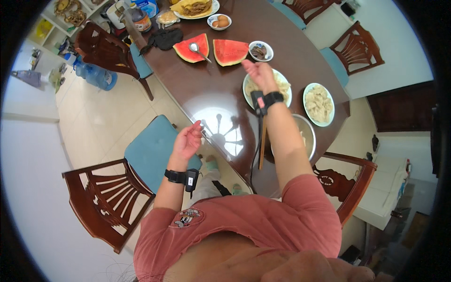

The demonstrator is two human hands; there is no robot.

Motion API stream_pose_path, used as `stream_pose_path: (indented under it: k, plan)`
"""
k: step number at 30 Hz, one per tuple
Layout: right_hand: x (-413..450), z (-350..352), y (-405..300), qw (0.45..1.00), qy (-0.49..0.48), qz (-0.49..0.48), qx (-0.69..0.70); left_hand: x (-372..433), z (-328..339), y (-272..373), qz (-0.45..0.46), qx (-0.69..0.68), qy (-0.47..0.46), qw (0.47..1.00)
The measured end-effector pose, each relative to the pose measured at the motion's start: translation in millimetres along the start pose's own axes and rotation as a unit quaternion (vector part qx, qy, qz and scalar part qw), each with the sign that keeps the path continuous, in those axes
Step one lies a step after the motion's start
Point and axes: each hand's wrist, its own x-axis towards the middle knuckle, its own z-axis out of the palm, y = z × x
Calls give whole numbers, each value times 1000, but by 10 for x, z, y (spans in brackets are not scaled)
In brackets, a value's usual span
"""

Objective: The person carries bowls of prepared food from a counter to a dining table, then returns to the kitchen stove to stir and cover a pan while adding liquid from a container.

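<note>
My left hand (187, 141) is raised beside the table edge, above the blue chair seat, with loosely curled fingers and nothing in it. Stretched over a plate of dumplings (284, 86), my right hand (260, 75) has its fingers near a small bowl of dark food (260, 52) and the tip of a watermelon wedge (230, 52). Whether its fingers hold anything is unclear. Under my right forearm a steel bowl (311, 135) is partly hidden. Wooden chopsticks (263, 144) lie left of that bowl. A second plate of dumplings (319, 104) stands to the right.
Another watermelon wedge (183, 47) carries a metal spoon (194, 47). Farther back on the dark wooden table (197, 84) are a bowl of eggs (219, 22), a food plate (213, 8) and a bottle (140, 17). Chairs (162, 151) surround the table; water jugs (95, 74) stand on the floor.
</note>
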Motion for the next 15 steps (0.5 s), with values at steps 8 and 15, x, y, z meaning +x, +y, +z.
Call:
stream_pose_path:
  k: [8,15]
  plan:
    - [-2235,312,990,969,-215,69,-99,-747,-220,-379,105,-26,-6,994]
    - [-3070,-519,1161,931,-211,143,-262,-1938,-874,-839,195,-35,39,979]
